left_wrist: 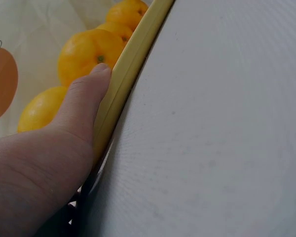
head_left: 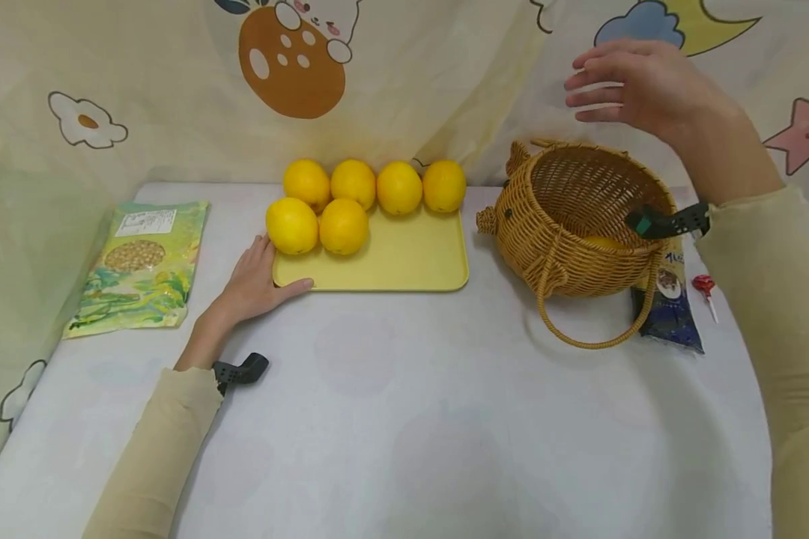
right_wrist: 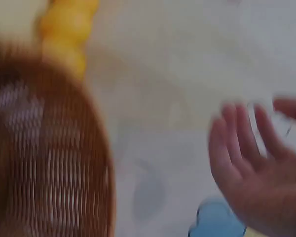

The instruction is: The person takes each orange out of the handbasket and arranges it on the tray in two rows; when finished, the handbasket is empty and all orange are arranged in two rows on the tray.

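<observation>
My left hand (head_left: pixel 252 281) rests against the left front corner of a yellow tray (head_left: pixel 411 258), its thumb extended along the front rim. In the left wrist view the thumb lies over that rim, close to an orange (left_wrist: pixel 91 57). Several oranges (head_left: pixel 399 188) sit on the tray, in a back row and at the front left. Raised above a wicker basket (head_left: pixel 546 239), my right hand (head_left: pixel 647 86) holds nothing, its fingers slightly bent and apart. The basket is shaped like a pig. Part of an orange (head_left: pixel 603 242) shows inside it; the rest is hidden by the basket's wall.
A green and yellow bag (head_left: pixel 135 262) lies left of the tray. Right of the basket lie a dark blue packet (head_left: pixel 670 314), partly covered by the basket, and a red lollipop (head_left: pixel 703 284). The basket's handle (head_left: pixel 593 344) hangs toward the front. A printed cloth (head_left: pixel 175 82) stands behind the table.
</observation>
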### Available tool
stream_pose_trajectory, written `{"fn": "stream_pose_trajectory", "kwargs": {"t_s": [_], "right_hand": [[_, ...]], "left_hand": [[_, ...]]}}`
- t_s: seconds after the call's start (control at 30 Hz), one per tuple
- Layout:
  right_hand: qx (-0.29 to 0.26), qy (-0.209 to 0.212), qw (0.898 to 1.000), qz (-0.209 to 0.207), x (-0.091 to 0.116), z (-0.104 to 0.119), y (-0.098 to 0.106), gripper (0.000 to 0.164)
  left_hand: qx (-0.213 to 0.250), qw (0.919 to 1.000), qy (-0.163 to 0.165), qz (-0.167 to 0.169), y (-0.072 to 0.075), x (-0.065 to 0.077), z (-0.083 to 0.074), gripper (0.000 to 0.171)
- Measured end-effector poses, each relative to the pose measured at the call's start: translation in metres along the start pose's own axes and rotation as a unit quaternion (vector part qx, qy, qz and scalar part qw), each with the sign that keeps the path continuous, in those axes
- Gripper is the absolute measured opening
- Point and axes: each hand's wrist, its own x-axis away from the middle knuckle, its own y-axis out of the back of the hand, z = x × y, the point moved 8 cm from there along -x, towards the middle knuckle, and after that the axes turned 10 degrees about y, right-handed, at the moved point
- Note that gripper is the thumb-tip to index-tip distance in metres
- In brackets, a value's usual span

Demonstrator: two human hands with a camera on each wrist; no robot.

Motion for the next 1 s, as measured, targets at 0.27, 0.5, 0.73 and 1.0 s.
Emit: {"fn": "stream_pose_trajectory", "kwargs": {"t_s": [0.27, 0.5, 0.73, 1.0], "right_hand": [[0.358, -0.079, 0.890, 0.270, -0.020, -0.035, 0.031, 0.043], [0.376, -0.164, 0.834, 0.368, -0.010, -0.070, 0.027, 0.057], [0.357, -0.254, 0.774, 0.456, 0.009, -0.099, 0.015, 0.068], [0.320, -0.312, 0.749, 0.489, 0.016, -0.115, -0.002, 0.071]], "left_hand": [[0.000, 1.0000, 0.000, 0.005, 0.001, 0.002, 0.000, 0.110], [0.004, 1.0000, 0.003, 0.005, -0.006, 0.002, 0.002, 0.110], [0.001, 1.0000, 0.008, 0.000, -0.003, 0.002, 0.004, 0.111], [-0.003, 0.9999, 0.010, 0.002, -0.001, 0.003, 0.005, 0.111]]}}
